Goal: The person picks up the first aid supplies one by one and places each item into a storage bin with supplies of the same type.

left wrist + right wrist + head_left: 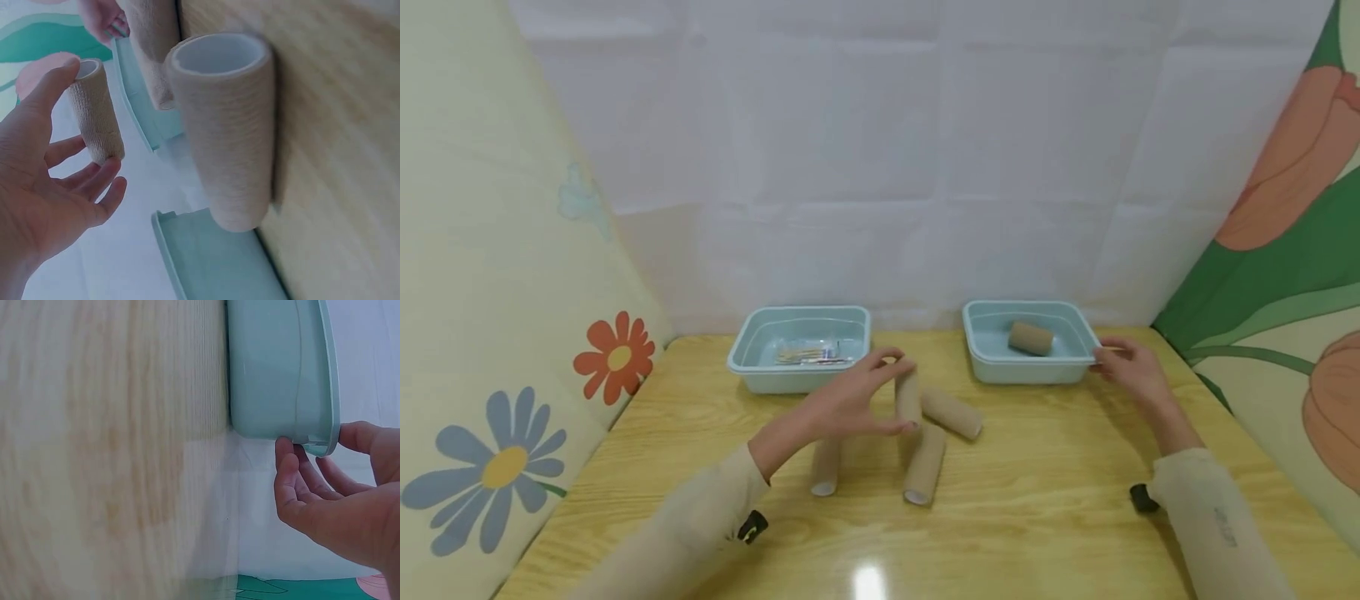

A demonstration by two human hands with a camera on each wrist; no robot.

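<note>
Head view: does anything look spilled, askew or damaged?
Nothing looks spilled or damaged. Three tubes lie at differing angles on the table, but that reads as loose placement, not a fault. The left tub and right tub sit upright; the left hand holds another tube.

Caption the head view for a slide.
Left hand grips a cardboard tube; right hand holds the edge of a blue tub containing another tube.

Wood-grained table (1037, 533), creased white backdrop (880, 150), blue flower (503, 468) and red flower (618, 358) at left, coral flower (1288, 167) at right
</note>
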